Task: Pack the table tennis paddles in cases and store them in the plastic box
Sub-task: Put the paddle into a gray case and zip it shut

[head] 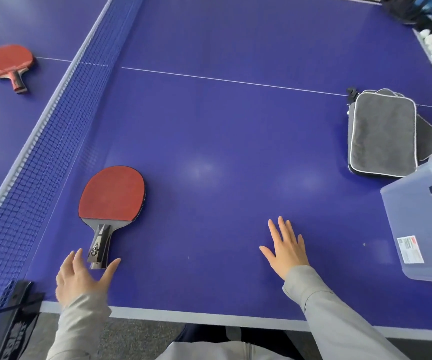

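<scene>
I judge nothing is packed yet. My left grip is spread wide at the handle of the near paddle, not closed on it. My right grip hovers flat and released over the worktop. A second paddle lies beyond the net. The cases sit stacked beside the box, possibly empty.

The left hand, in a pale grey sleeve, is extended forward with thumb and fingers spread wide. The right hand is held palm down, fingers straight and splayed.
</scene>
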`<state>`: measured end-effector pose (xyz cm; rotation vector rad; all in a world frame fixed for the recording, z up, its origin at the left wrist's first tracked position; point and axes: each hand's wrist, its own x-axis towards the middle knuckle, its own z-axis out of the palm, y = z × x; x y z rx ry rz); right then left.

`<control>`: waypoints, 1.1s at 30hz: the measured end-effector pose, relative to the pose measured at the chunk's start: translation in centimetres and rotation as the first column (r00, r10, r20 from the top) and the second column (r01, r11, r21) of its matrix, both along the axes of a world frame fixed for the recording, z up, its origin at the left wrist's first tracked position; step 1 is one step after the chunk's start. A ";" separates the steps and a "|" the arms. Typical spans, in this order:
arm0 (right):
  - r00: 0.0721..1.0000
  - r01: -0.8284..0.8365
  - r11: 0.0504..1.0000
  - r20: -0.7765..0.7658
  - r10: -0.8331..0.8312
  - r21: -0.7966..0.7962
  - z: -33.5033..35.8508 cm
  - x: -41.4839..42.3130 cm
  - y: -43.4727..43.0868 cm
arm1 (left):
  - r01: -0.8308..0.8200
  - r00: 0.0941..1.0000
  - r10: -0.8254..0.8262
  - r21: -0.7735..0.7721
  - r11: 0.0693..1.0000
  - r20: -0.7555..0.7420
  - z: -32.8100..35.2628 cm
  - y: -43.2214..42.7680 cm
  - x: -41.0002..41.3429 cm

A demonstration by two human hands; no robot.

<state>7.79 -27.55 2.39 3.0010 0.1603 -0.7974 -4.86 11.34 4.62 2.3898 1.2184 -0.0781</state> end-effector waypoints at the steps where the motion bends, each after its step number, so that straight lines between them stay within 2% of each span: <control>1: 1.000 0.009 1.000 0.010 -0.009 0.013 0.2 0.0 -0.1 | 0.048 0.999 -0.049 0.045 0.998 0.013 0.2 -0.5 0.0; 4: 0.998 0.049 0.997 0.035 -0.052 0.062 0.8 -0.2 -0.4 | 0.210 0.974 -0.220 0.146 0.967 0.058 1.1 -2.6 0.7; 6: 0.994 0.090 0.991 0.049 -0.095 0.100 1.4 -0.4 -0.8 | 0.336 0.937 -0.347 0.148 0.930 0.050 1.9 -4.6 2.1; 9: 0.985 0.136 0.981 0.090 -0.149 0.137 2.6 -0.7 -2.0 | 0.539 0.841 -0.540 0.127 0.833 -0.033 2.7 -8.1 5.2; 12: 0.970 0.180 0.971 0.138 -0.202 0.155 4.1 -0.8 -3.9 | 0.673 0.739 -0.663 0.120 0.730 -0.117 3.1 -11.8 8.4; 20: 0.887 0.250 0.937 0.330 -0.322 0.244 9.0 -1.4 -11.6 | 0.860 0.502 -0.836 0.229 0.456 -0.222 6.6 -24.3 14.5; 23: 0.858 0.244 0.926 0.382 -0.344 0.287 10.9 -2.1 -15.2 | 0.886 0.444 -0.872 0.247 0.392 -0.206 8.1 -29.7 15.1; 26: 0.828 0.215 0.919 0.437 -0.351 0.329 13.1 -3.2 -19.3 | 0.888 0.427 -0.889 0.260 0.378 -0.166 9.4 -35.2 15.0; 30: 0.766 0.177 0.921 0.539 -0.351 0.348 16.1 -5.4 -26.3 | 0.863 0.456 -0.886 0.287 0.415 -0.088 10.9 -42.5 14.0; 33: 0.759 0.167 0.933 0.563 -0.328 0.318 17.0 -6.8 -31.7 | 0.851 0.472 -0.880 0.290 0.437 -0.060 11.4 -47.0 13.3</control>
